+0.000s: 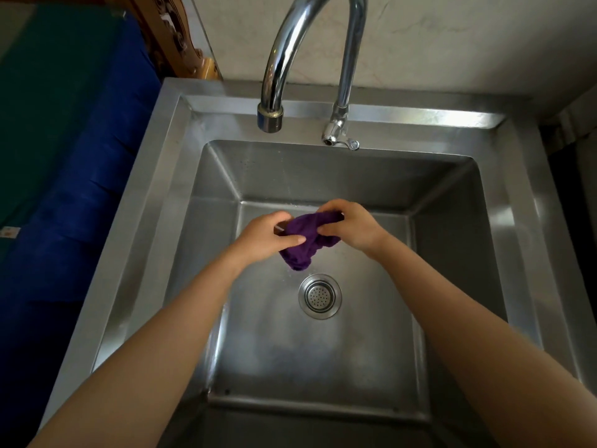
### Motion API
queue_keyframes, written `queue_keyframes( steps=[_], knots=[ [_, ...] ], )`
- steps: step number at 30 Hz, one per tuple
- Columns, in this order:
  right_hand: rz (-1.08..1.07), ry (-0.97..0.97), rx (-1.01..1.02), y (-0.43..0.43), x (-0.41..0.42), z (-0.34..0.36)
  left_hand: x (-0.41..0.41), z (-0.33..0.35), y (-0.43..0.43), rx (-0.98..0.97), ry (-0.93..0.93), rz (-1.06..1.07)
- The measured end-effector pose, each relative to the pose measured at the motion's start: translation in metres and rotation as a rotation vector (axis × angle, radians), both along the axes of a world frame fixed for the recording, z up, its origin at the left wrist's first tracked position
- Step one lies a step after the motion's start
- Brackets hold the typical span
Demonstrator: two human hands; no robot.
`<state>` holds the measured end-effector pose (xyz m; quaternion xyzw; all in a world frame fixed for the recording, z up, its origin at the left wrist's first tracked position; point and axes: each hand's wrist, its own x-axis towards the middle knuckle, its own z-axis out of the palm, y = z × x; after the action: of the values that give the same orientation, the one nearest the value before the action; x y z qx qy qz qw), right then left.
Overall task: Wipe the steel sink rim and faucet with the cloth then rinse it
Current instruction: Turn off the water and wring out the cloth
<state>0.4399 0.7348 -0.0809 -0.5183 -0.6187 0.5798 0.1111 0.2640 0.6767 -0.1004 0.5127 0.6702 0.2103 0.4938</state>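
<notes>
Two bare hands hold a bunched purple cloth (307,236) over the middle of a stainless-steel sink (523,227), above the basin floor and just behind the round perforated drain strainer (319,296). The left hand (266,236) grips the cloth's left side, its thumb laid across the fabric; the right hand (350,226) closes its fingers over the cloth's right end. A loose fold of cloth hangs down between the wrists, toward the strainer. The chrome gooseneck faucet (281,69) arches over the back rim, its spout opening above the rear of the basin, and its small lever handle (350,144) points right. No stream shows under the spout, though the basin looks faintly wet. A blue and green surface (64,156) lies left of the sink.
</notes>
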Motion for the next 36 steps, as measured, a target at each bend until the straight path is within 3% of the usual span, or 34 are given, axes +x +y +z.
queue_keyframes(
  steps=[3, 6, 10, 12, 16, 20, 26, 28, 30, 33, 36],
  knots=[
    [0.246, -0.265, 0.268, 0.007, 0.001, 0.013, -0.006, 0.012, 0.006, 0.167, 0.227, -0.107],
    [0.433, -0.511, 0.505, 0.013, 0.005, 0.026, -0.01, 0.024, 0.006, 0.306, 0.243, -0.115],
    [0.457, -0.397, 0.615, 0.015, 0.005, 0.037, -0.005, 0.034, 0.004, 0.396, 0.13, 0.098],
    [0.365, -0.268, 0.598, 0.013, 0.005, 0.041, -0.001, 0.039, 0.005, 0.449, 0.174, 0.114],
    [0.182, -0.152, 0.524, 0.014, 0.01, 0.052, -0.01, 0.049, 0.009, 0.426, 0.213, -0.07],
    [0.227, -0.145, 0.421, 0.014, 0.011, 0.061, -0.015, 0.059, 0.009, 0.404, 0.231, -0.185],
    [0.299, -0.026, 0.318, 0.014, 0.009, 0.083, -0.013, 0.085, -0.009, 0.209, -0.142, 0.142],
    [0.349, 0.009, 0.314, 0.014, 0.007, 0.092, -0.012, 0.095, -0.017, 0.205, -0.211, 0.207],
    [0.316, 0.132, 0.182, 0.011, 0.005, 0.105, -0.015, 0.103, -0.025, 0.22, -0.282, 0.268],
    [0.268, 0.242, 0.007, 0.005, 0.005, 0.119, -0.024, 0.114, -0.038, 0.244, -0.353, 0.34],
    [0.31, 0.121, 0.075, -0.007, -0.001, 0.131, -0.028, 0.13, -0.055, 0.234, -0.304, 0.312]
  ],
)
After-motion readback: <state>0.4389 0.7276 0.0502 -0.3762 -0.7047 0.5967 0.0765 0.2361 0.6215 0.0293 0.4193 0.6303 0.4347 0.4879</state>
